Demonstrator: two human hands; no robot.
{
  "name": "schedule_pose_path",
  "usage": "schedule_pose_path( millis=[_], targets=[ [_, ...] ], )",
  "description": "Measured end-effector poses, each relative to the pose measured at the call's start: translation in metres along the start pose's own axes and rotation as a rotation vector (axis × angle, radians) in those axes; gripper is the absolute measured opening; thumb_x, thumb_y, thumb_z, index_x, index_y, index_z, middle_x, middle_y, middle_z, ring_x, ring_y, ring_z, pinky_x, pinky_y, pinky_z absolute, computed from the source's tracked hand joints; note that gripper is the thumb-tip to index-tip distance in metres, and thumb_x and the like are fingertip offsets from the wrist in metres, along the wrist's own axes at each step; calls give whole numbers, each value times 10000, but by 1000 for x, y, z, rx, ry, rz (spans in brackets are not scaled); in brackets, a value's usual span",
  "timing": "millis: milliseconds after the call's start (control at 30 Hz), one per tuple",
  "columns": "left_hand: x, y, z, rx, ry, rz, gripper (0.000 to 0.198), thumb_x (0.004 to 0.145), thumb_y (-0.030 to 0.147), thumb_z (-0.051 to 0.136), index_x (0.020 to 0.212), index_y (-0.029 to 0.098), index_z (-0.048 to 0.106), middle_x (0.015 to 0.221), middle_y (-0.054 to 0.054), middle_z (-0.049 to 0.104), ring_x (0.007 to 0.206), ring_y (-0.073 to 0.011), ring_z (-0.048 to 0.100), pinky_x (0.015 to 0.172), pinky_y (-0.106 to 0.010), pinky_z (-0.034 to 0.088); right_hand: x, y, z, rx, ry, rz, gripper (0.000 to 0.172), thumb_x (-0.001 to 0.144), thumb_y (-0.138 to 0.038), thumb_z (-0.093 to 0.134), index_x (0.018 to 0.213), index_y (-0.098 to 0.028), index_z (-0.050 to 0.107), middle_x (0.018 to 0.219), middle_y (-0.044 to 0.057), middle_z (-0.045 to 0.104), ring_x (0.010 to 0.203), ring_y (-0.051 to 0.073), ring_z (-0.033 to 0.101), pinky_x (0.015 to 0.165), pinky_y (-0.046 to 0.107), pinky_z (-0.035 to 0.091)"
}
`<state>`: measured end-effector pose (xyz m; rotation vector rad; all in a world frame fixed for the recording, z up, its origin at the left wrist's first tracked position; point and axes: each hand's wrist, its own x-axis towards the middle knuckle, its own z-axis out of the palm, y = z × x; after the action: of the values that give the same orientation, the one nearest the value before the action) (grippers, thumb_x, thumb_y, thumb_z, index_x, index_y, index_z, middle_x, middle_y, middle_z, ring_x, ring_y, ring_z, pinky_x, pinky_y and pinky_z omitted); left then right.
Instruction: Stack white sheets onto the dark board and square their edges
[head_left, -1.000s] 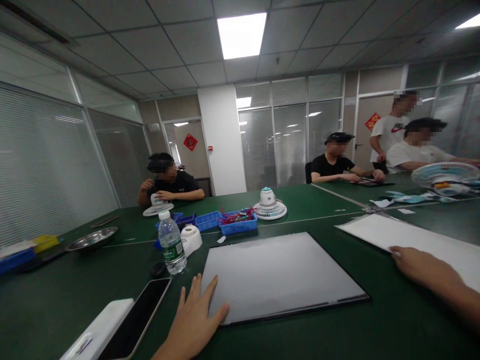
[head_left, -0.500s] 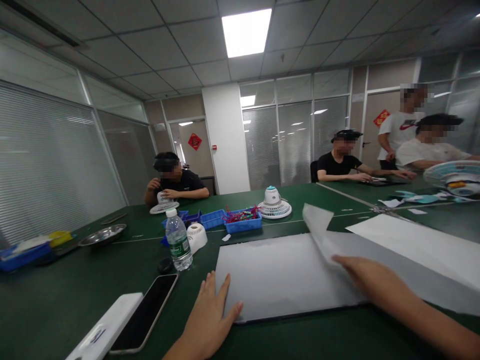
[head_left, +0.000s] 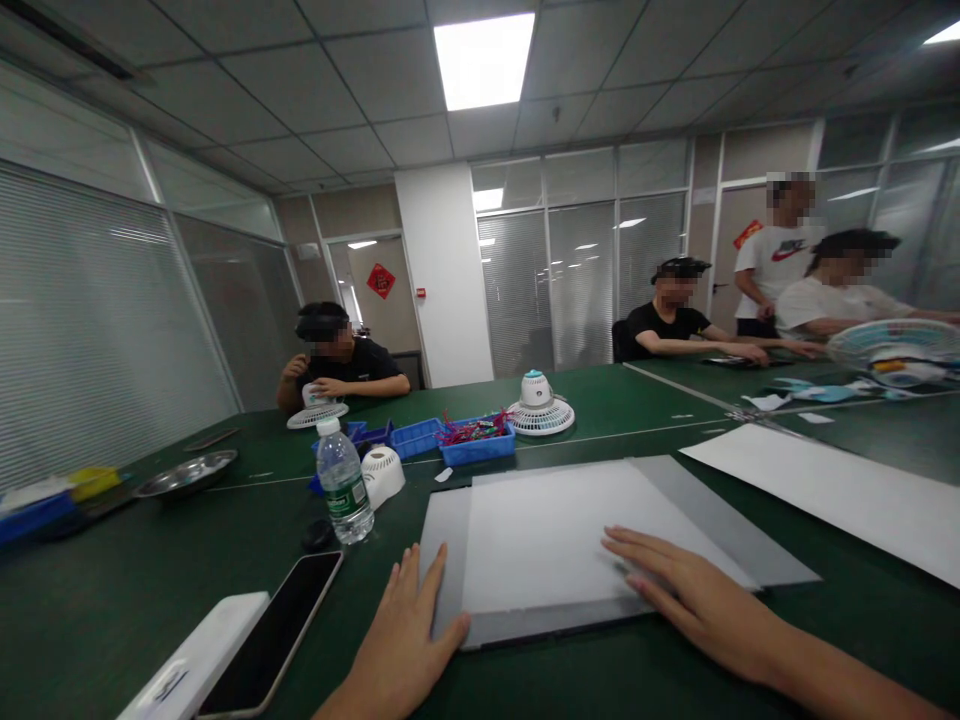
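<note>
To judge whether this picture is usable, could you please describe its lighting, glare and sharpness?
Head view, top: the central ceiling light is blown out; head view, foreground: the sheet beneath the right hand shows no harsh glare; head view, right edge: the fan guard looks soft and stretched.

Toward the near edge of the bench [head_left: 525,685], a phone [head_left: 274,635] lies left of the sheets [head_left: 547,540]; a bottle [head_left: 345,490] stands behind the phone, a tray [head_left: 480,454] behind the sheets.

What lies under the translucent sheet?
A dark-edged panel under most of the translucent sheet, green tabletop under its right end. Fine detail beneath can't be seen.
</note>
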<state>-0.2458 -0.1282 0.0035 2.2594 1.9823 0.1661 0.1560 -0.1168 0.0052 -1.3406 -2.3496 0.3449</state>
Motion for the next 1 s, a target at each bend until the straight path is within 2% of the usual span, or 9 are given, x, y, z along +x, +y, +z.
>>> schedule_pose_path(
  millis=[100, 167, 300, 433, 567, 667, 767, 867, 1000],
  targets=[
    [1, 0, 0, 25, -14, 16, 748, 971, 402, 481, 1616, 164, 186, 1670, -183, 89, 1530, -316, 27, 1259, -493, 117, 5, 45, -6, -223, 177, 209, 637, 1001, -584, 341, 1497, -215, 495, 1543, 84, 460, 1433, 283, 406, 1222, 523, 279],
    [1, -1, 0, 29, -27, 25, 711, 978, 331, 448, 1617, 172, 181, 1672, -175, 70, 1528, -306, 6, 1258, -499, 110, 5, 78, -13, -358, 213, 410, 751, 955, -629, 363, 1485, -113, 496, 1521, 161, 473, 1418, 342, 415, 1203, 553, 293],
    [1, -5, 1, -15, -17, 30, 664, 1045, 481, 328, 1617, 177, 184, 1674, -168, 76, 1528, -306, -1, 1255, -522, 101, -1, 117, -28, -363, 177, 613, 833, 933, -647, 319, 1405, -2, 550, 1384, 270, 570, 1268, 408, 559, 1066, 591, 445],
    [0, -6, 3, -53, -1, 28, 772, 1016, 652, 315, 1613, 173, 209, 1671, -169, 80, 1529, -328, 6, 1253, -532, 107, -2, 118, -28, -296, 135, 606, 822, 949, -652, 278, 1445, -45, 527, 1404, 225, 573, 1220, 352, 607, 1014, 509, 510],
    [-2, -3, -2, -50, -13, 25, 865, 962, 694, 430, 1611, 163, 217, 1668, -175, 71, 1529, -356, 12, 1252, -535, 123, 1, 107, -19, -255, 108, 523, 814, 925, -702, 354, 1495, -138, 492, 1501, 145, 503, 1338, 341, 513, 1094, 505, 453],
    [-2, -2, -5, -42, -25, 25, 887, 944, 680, 475, 1612, 159, 212, 1672, -176, 83, 1528, -358, 10, 1253, -531, 119, 2, 103, -14, -229, 70, 415, 773, 924, -717, 376, 1491, -208, 506, 1553, 88, 444, 1431, 321, 399, 1200, 524, 305],
    [-2, -3, -5, -54, -28, 26, 871, 941, 654, 490, 1610, 162, 226, 1672, -178, 83, 1529, -356, 14, 1251, -533, 123, 1, 102, -10, -217, 45, 374, 767, 938, -712, 359, 1494, -203, 500, 1580, 97, 396, 1472, 320, 323, 1226, 554, 218],
    [-2, -4, -6, -65, -27, 17, 854, 903, 582, 584, 1596, 180, 288, 1675, -162, 80, 1529, -360, 24, 1251, -533, 125, 1, 106, -4, -220, 48, 373, 781, 939, -730, 342, 1509, -216, 479, 1592, 95, 375, 1476, 320, 313, 1223, 559, 219],
    [-1, -4, -6, -83, -36, 14, 806, 897, 517, 600, 1577, 170, 342, 1672, -164, 101, 1532, -350, 41, 1255, -522, 111, 4, 126, -3, -298, 112, 342, 735, 929, -735, 353, 1473, -273, 529, 1546, 66, 462, 1433, 300, 399, 1203, 530, 290]
  ],
)
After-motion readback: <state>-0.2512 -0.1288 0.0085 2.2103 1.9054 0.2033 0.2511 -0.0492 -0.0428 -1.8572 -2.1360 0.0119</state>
